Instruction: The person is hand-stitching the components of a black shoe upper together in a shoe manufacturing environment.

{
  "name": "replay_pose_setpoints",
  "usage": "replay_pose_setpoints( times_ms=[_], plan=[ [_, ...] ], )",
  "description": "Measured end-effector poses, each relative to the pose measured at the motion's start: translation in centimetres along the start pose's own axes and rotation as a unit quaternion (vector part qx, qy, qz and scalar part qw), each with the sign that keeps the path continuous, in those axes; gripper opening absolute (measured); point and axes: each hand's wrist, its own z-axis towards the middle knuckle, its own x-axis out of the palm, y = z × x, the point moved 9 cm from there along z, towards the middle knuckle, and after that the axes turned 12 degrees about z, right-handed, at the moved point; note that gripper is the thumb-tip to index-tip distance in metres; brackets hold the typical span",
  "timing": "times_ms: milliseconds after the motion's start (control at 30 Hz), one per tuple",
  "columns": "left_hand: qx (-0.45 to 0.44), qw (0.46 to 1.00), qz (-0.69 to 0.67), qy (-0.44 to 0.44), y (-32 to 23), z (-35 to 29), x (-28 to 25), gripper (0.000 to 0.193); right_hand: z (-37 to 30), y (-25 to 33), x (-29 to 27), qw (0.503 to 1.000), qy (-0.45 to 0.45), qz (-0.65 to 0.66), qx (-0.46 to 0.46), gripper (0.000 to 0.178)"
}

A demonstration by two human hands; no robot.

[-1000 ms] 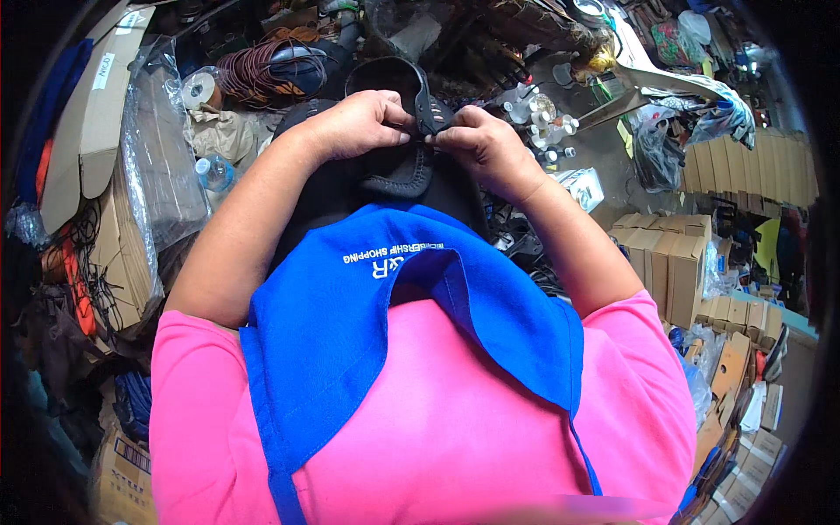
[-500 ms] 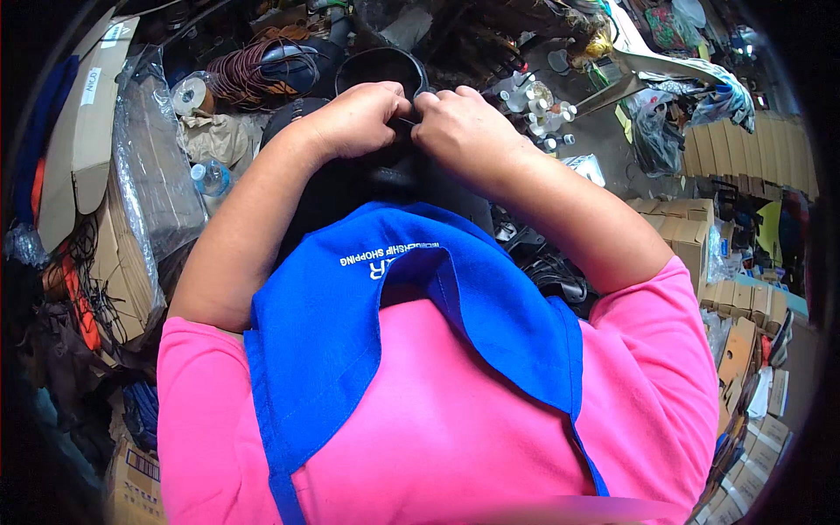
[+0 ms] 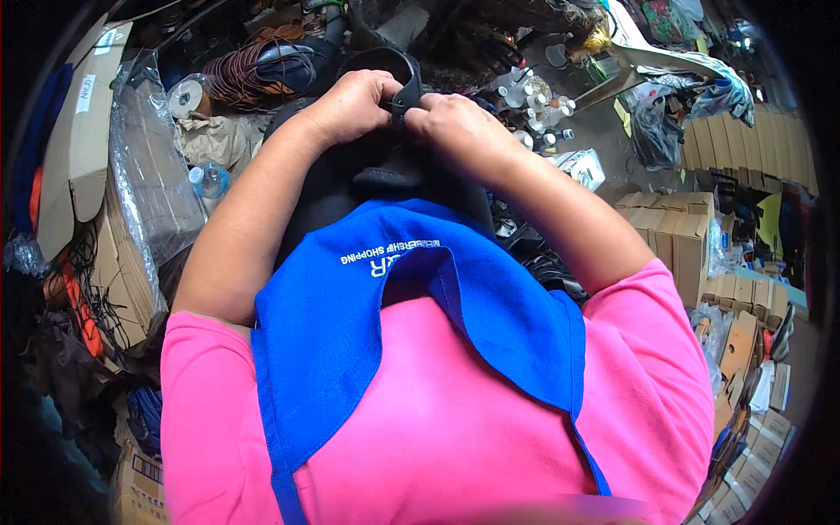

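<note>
Here both hands meet on a curved black strap-like band [image 3: 404, 77], just above the blue apron bib [image 3: 411, 289]. Left hand [image 3: 350, 107] pinches the band's left side; right hand [image 3: 455, 122] grips its right. Coiled brown cord [image 3: 236, 74] lies left of the band.

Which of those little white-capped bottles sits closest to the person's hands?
The small bottle just beyond the right hand, at the near edge of the cluster. The other bottles stand farther up and right. Both hands pinch a black strap.
</note>
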Motion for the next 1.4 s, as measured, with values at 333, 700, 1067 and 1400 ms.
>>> replay_pose_setpoints(
  times_ms=[333,700,1067,1400],
  plan=[
    [0.002,0.958,0.164,-0.234,-3.8,-7.3,-8.9,0.025,-4.9,-6.8,0.6,0.839,-0.068,0.504,0.191,0.023],
    [-0.024,0.875,0.475,-0.089,-4.8,-9.3,-8.1,0.025,-3.7,-6.5,0.9,0.834,-0.126,0.526,0.112,0.030],
    [0.013,0.879,0.463,-0.112,1.2,-11.9,-8.0,0.029,-6.1,-4.9,2.0,0.993,-0.083,0.071,0.032,0.034],
    [-0.116,0.982,0.049,-0.143,-0.3,-4.1,-6.1,0.060,-6.6,-6.2,2.5,0.978,-0.073,0.150,0.122,0.036]
  ],
)
